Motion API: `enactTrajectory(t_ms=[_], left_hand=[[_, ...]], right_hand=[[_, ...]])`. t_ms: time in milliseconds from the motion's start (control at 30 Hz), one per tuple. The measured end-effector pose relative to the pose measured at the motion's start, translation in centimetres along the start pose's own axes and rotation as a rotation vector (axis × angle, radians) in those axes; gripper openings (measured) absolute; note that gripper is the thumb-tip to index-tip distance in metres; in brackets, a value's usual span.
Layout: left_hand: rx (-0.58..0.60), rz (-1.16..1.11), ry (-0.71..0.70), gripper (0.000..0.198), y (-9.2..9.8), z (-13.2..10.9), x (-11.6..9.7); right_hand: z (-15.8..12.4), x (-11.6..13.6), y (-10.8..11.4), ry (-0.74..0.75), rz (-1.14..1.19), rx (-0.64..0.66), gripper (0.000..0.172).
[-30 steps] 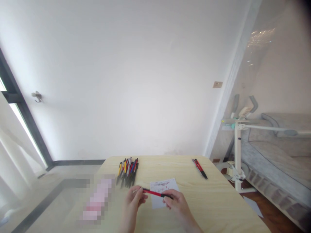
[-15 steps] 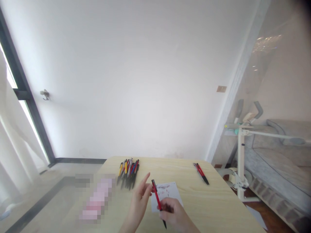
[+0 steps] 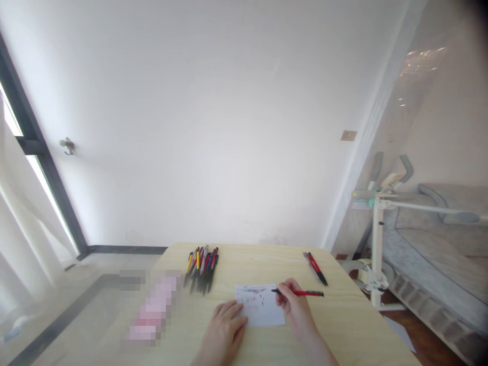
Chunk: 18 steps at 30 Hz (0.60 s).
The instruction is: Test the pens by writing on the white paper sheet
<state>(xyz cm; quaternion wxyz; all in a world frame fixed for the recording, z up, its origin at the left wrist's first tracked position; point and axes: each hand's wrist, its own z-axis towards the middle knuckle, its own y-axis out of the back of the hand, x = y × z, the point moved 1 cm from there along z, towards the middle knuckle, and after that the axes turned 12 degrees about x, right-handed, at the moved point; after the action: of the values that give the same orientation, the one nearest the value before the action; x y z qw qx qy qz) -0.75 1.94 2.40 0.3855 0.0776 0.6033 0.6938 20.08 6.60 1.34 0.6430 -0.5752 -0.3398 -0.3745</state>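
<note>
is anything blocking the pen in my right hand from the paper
Nothing visible does. Your right hand holds the red pen, its black tip near the top right of the paper; your left hand rests at the left edge.

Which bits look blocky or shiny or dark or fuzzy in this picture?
In the head view, the pink patch at left is blocky; in the head view, glints shine at upper right, and the top right corner is dark; in the head view, the marks on the paper are too fuzzy to read.
</note>
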Motion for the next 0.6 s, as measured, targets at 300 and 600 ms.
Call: enactTrajectory(t_ms=[300,600], left_hand=[[-0.033,-0.022,0.089,0.020,0.0,-1.2,1.9],[-0.026,0.014,0.110,0.016,-0.4,-1.3,2.0]], right_hand=[[2.0,-1.6,-0.8,0.049,-0.358,-0.065,0.032],[3.7,-3.3,-0.8,0.065,-0.515,-0.101,0.028]])
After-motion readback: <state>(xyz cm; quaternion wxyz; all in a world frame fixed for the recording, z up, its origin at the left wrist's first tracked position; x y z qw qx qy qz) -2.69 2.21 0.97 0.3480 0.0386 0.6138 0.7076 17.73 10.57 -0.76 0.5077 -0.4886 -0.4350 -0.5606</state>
